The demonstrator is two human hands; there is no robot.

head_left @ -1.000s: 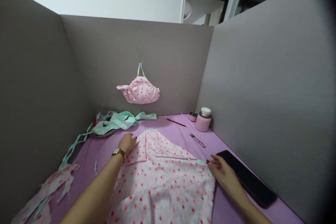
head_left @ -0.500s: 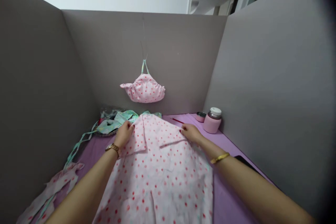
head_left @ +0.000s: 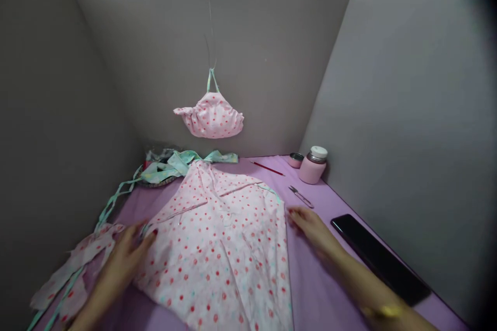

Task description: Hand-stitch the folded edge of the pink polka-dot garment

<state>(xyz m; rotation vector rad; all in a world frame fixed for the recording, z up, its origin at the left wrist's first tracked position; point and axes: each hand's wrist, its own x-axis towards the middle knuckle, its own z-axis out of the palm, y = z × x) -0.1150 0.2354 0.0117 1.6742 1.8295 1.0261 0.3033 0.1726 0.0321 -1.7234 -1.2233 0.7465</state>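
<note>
A white-pink garment piece with red dots (head_left: 217, 248) lies spread on the purple cloth, its narrow end pointing away from me and two folded seams across its upper part. At its left edge is my left hand (head_left: 126, 256), thumb and fingers apart, close to or touching the fabric; I cannot tell which. Just off the right edge, my right hand (head_left: 306, 222) rests low over the purple cloth, fingers loosely bent with nothing visible in them. Mint trim (head_left: 272, 192) shows along the garment's upper right edge.
Grey panels (head_left: 240, 62) enclose three sides. A dotted fabric piece (head_left: 213, 116) hangs at the back. Mint fabric (head_left: 171, 168) and dotted strips (head_left: 81, 274) lie left. On the right are thread snips (head_left: 301, 197), a red pencil (head_left: 267, 168), a pink jar (head_left: 312, 168), a small tin (head_left: 295, 160) and a black phone (head_left: 378, 256).
Both hands have let go of the garment's upper part. My left hand has come down and left, my right down and right. The garment now lies flatter, its top shifted left; snips and phone are uncovered.
</note>
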